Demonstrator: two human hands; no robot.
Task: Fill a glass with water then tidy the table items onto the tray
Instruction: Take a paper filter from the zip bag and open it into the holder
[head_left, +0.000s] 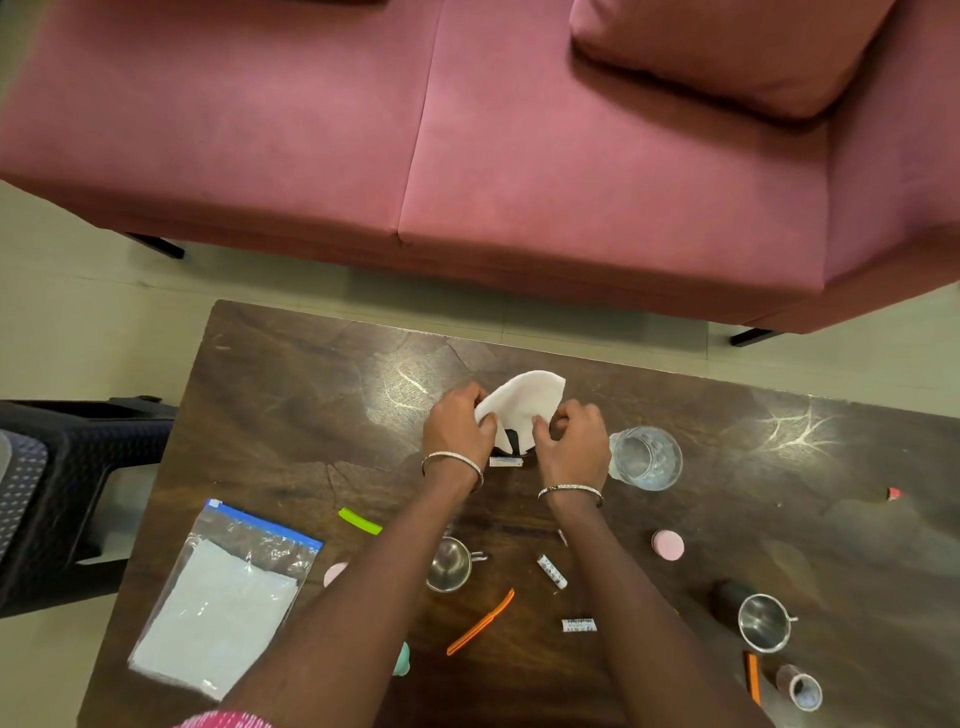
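A white cloth (524, 402) is lifted off the dark wooden table (291, 395) near its middle. My left hand (460, 428) pinches its left edge and my right hand (571, 441) pinches its right edge. A clear glass (647, 458) stands just right of my right hand; whether it holds water I cannot tell. Two steel cups (449, 565) (763, 623) stand nearer to me. Small white sachets (551, 570) (578, 625) (505, 461) lie between my arms. No tray is in view.
A zip bag with a white sheet (223, 603) lies front left. A green clip (359, 520), orange clips (480, 622) (753, 675), a pink lid (668, 544) and a small roll (802, 688) are scattered about. A pink sofa (467, 156) stands beyond the table, a dark stool (62, 493) to its left.
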